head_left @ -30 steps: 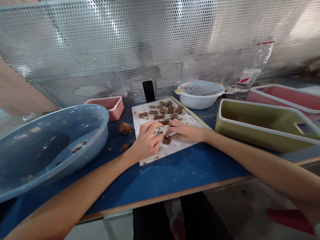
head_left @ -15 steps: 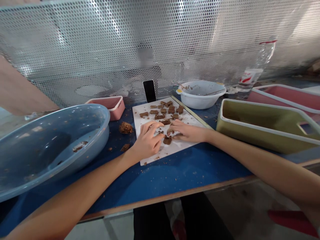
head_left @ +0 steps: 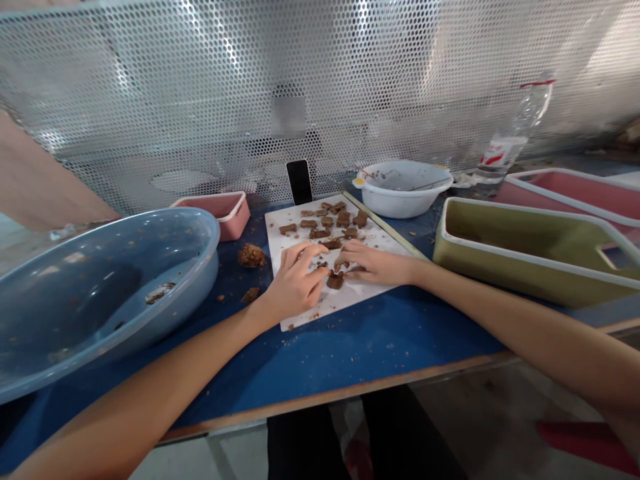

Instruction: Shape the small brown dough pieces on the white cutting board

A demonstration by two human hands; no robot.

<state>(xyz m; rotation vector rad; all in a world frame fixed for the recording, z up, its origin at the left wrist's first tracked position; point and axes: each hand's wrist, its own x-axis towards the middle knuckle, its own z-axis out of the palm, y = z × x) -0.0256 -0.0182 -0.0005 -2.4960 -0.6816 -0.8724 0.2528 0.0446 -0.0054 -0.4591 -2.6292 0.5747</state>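
On a white sheet (head_left: pixel 300 321) lies a small brown clay-like block (head_left: pixel 335 282), its top edge partly covered by fingertips. My left hand (head_left: pixel 299 280) reaches in from the left with bent fingers, a fingertip against the block's upper left. From the right, my right hand (head_left: pixel 373 263) curls its thumb and fingers at the block's upper right. Between them the two hands grip it. Just beyond the fingertips is a longer brown piece (head_left: pixel 331 245). Several more brown blocks (head_left: pixel 320 233) lie in loose rows further back on the sheet.
A blue basin (head_left: pixel 200 280) stands left, with brown lumps (head_left: pixel 251 255) beside it. Behind are a small pink box (head_left: pixel 235 223), a phone (head_left: pixel 299 181) and a white basin (head_left: pixel 400 203). An olive bin (head_left: pixel 520 267), pink bin (head_left: pixel 575 193) and bottle (head_left: pixel 505 150) stand right.
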